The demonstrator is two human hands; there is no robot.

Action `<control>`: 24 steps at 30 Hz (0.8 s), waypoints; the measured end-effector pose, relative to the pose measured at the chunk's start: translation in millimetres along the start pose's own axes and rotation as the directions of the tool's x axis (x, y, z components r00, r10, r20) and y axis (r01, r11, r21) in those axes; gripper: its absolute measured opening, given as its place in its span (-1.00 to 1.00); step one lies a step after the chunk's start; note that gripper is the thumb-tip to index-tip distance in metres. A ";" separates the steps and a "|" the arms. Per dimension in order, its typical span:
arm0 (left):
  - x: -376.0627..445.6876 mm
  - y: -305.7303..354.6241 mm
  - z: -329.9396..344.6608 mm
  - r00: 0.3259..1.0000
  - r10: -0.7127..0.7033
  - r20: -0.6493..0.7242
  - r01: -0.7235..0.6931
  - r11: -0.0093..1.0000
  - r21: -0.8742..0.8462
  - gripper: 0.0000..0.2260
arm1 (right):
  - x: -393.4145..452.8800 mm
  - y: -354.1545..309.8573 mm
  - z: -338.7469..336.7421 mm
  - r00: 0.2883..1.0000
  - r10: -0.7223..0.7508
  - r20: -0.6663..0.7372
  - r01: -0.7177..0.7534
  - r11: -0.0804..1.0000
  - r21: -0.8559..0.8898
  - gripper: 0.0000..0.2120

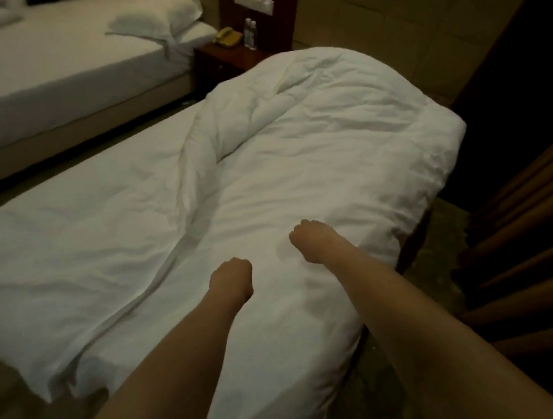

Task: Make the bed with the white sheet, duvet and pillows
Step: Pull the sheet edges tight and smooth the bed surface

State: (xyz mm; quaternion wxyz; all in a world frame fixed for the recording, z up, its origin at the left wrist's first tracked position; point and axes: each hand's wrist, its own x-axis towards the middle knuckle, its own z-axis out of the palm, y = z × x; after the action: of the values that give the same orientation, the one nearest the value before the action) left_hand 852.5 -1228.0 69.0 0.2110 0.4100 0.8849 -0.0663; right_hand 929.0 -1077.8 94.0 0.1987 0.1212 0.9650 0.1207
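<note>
Both forearms reach out from the bottom edge over the near bed (109,224). Left hand (231,280): fingers curled under into a fist, knuckles up, sitting on the duvet (314,159) near the long fold. Can't tell if it's actually pinching fabric or just closed on top of it. Right hand (311,243): same pose, curled, a bit farther out and to the right, also on the duvet. Grip not visible either. The hands are apart, cloth between them flat.

Duvet: white, rumpled, covers the right half of the bed, running from right under the hands to the far end. It overhangs the right side and the near corner. Its left edge is bunched into a ridge that runs diagonally from near the left hand up toward the headboard end.

Sheet (80,233): white, bare on the left half of the mattress, wrinkled, left of the ridge.

Farther back: dark wooden nightstand (222,58) between the beds, a yellow phone (228,37) and two small bottles (249,33) on it. Second bed (40,83) at upper left, with a white pillow (158,17) at its head. Curtains (531,237) hang at right.
</note>
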 end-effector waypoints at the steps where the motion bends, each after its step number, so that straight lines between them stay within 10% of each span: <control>1: -4.1 2.1 2.3 0.999 -0.031 0.010 0.031 0.999 -0.013 -0.78 | 2.2 4.1 -0.8 1.000 -0.012 0.002 0.012 1.000 -0.006 -0.72; 24: 56.5 70.2 -13.4 0.827 -0.559 0.063 0.548 0.776 -0.311 -0.80 | 87.7 87.1 25.4 0.855 -0.512 -0.085 0.499 0.856 -0.138 -0.75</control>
State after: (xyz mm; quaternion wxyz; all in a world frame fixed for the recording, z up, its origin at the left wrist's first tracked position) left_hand 868.6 -1138.8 60.9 0.2305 0.0938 0.9682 0.0235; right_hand 877.5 -966.4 64.8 0.1724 -0.1554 0.9647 0.1247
